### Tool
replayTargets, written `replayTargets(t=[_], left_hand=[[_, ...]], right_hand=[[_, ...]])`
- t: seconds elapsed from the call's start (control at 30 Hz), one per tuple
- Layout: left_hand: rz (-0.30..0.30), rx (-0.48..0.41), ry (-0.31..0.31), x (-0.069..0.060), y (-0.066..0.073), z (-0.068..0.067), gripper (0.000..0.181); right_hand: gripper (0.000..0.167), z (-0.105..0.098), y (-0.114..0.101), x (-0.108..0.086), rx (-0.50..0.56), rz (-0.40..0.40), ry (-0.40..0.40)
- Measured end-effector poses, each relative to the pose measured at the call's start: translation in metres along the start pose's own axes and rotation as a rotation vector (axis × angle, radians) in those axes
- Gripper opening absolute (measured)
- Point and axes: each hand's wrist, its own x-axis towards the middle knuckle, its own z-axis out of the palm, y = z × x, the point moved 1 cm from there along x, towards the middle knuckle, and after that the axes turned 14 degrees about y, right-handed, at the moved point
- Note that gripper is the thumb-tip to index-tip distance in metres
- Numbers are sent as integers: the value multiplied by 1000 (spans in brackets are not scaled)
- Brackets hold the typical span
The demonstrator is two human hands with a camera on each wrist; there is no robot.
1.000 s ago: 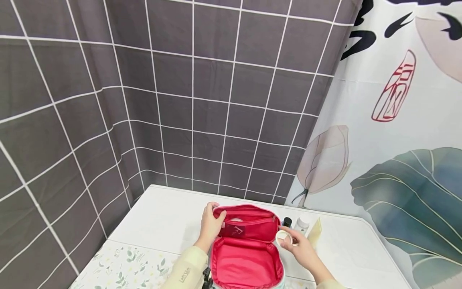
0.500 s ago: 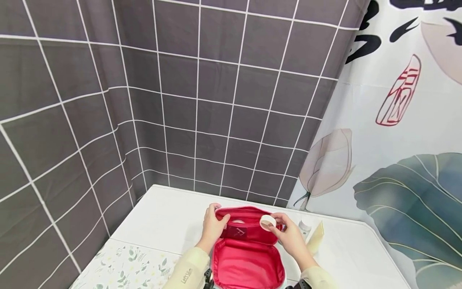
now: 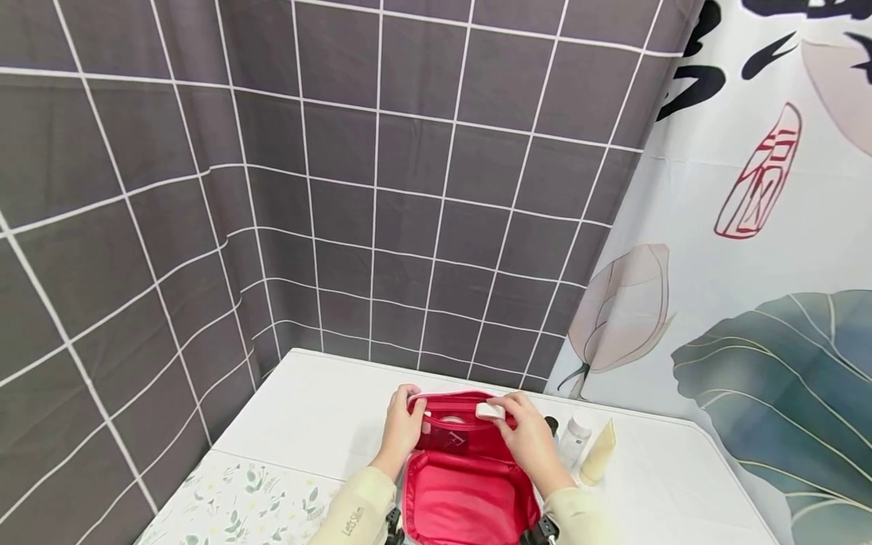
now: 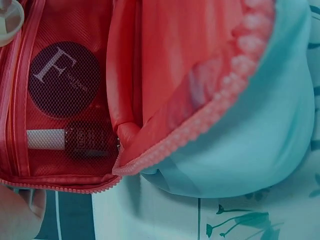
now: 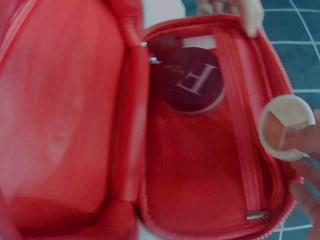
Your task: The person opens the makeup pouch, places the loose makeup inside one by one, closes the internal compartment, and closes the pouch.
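So the red-lined bag (image 3: 470, 501) is sitting wide open at the near edge of the white table (image 3: 668, 473), main compartment toward the near side and lid propped up on the far side. Left hand (image 3: 400, 433) has a grip on the lid's left edge, thumb on the inside. Right hand (image 3: 530, 433) is pinching a little round white container (image 3: 490, 411), tipped on edge in front of the lid's upper right part; can't really tell if it's touching the fabric. Behind the lid's mesh there's a dark round case (image 4: 64, 80) with a big F on it, and just left of that a small dark bottle (image 4: 90, 141) with a white cap. The pocket's zipper pull (image 5: 257, 215) is over at the right end. Right of the bag you've got a black-topped item (image 3: 552, 425) partly hidden by the hand, then a pale bottle (image 3: 574, 443), then a yellowish tube (image 3: 599, 453) furthest right. Floral cover (image 3: 238, 503) on the near left, grey grid curtain (image 3: 409, 189) along the far side.
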Motion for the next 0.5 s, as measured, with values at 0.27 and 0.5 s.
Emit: replayTargets(t=[0.27,0.5], left_hand=[[37,10,-7,1,-1,0,13],[47,-1,-6,2,-6,1,11]], right_hand=[[37,6,2,-4,-148,-152,16],[33,7,3,-7,-195,-201,-26]])
